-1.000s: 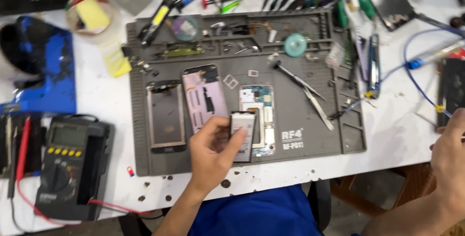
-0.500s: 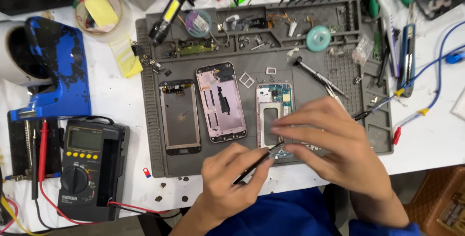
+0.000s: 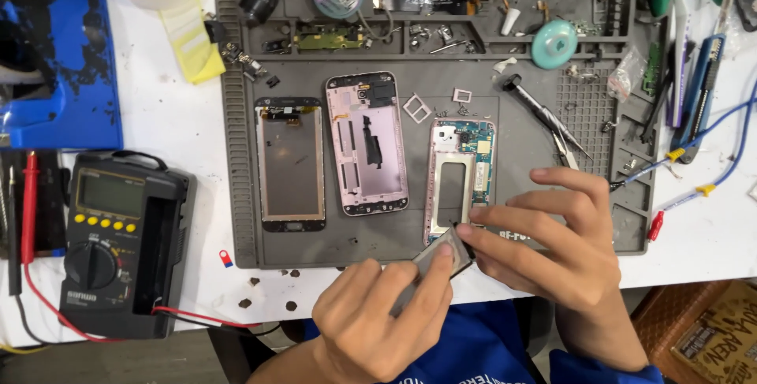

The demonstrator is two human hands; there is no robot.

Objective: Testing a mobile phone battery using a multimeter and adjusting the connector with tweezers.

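While both hands (image 3: 473, 274) pinch it, battery (image 3: 443, 256) sits between fingertips.

A phone-repair workshop — grey repair mat (image 3: 236, 155) with opened phones (image 3: 367, 143), multimeter (image 3: 110, 242), tweezers (image 3: 544, 120) — on a white table (image 3: 158, 124).

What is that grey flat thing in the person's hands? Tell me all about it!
It looks like a phone battery: a thin, flat rectangle, silvery grey with a dark edge, tilted at the grey mat's front rim. The left hand pinches it from below; right hand fingertips touch its upper corner, just below the open phone frame.
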